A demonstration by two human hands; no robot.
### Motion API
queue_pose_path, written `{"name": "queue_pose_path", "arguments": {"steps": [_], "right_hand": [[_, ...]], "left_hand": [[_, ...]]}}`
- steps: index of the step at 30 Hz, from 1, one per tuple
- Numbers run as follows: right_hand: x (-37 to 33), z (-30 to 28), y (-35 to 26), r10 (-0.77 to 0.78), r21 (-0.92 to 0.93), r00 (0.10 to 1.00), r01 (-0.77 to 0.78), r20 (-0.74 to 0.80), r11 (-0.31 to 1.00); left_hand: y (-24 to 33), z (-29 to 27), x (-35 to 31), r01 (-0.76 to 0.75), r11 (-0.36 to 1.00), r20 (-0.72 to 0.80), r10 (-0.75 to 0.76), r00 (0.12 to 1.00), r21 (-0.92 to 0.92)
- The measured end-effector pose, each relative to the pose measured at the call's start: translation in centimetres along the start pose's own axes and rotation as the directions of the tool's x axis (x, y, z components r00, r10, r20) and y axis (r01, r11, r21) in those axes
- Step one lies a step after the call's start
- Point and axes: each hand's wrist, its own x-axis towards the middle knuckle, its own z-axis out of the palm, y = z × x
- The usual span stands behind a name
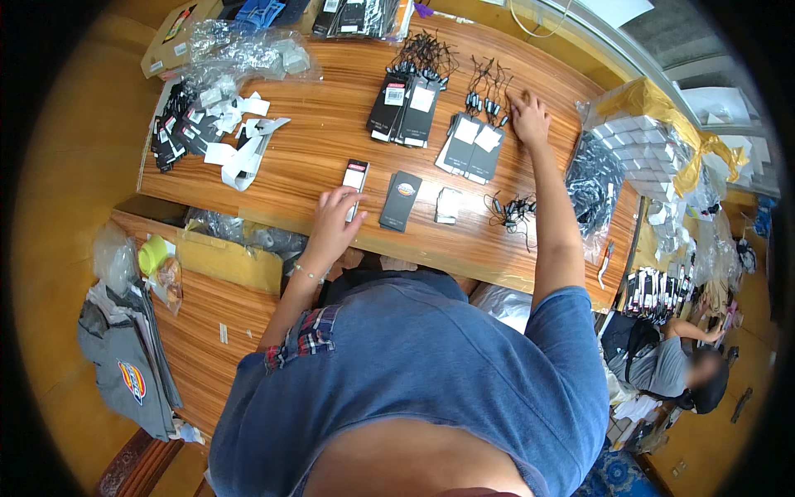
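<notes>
My left hand (pixel 334 217) rests over the lower end of a black-and-white hang tag (pixel 355 177), fingers spread across it near the table's front edge. Just right of it lies a stack of black hang tags (pixel 401 201), then a small pile of white labels (pixel 448 205). My right hand (pixel 531 120) reaches far out, fingers apart on the tabletop. It is beside the black strings (pixel 489 87) of a bundle of hang tags (pixel 472 149) with white stickers. A second strung bundle (pixel 404 109) lies to its left.
Loose black strings (pixel 513 212) lie near my right forearm. A bag of black strings (pixel 595 178) and a bag of small white boxes (pixel 642 137) stand at right, beside a snipper (pixel 606 263). Curled label strips (pixel 244 157) lie left. Another person (pixel 662 369) works at far right.
</notes>
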Motion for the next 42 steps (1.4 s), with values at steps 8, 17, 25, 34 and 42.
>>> {"name": "queue_pose_path", "arguments": {"steps": [8,17,25,34,42], "right_hand": [[1.7,0.2,0.8,-0.012,0.07,0.999,0.016,-0.048,0.997],[1.8,0.0,0.9,-0.118,-0.078,0.992,0.115,-0.038,0.99],[2.0,-0.2,0.3,-0.116,-0.072,0.993,0.114,-0.019,0.991],[4.1,0.4,0.5,-0.054,-0.035,0.998,0.055,0.022,0.998],[3.7,0.7,0.9,-0.061,0.041,0.998,0.06,0.024,0.997]], "left_hand": [[-0.2,0.0,-3.2,0.101,0.995,-0.066,-0.099,0.993,0.016],[0.0,0.4,-3.3,0.109,0.994,-0.105,-0.107,0.989,0.014],[-0.3,0.8,-3.7,0.121,0.992,-0.124,-0.115,0.986,0.041],[-0.6,1.0,-3.6,0.132,0.99,-0.136,-0.123,0.983,0.056],[0.4,0.9,-2.5,0.086,0.994,-0.073,-0.081,0.994,0.062]]}}
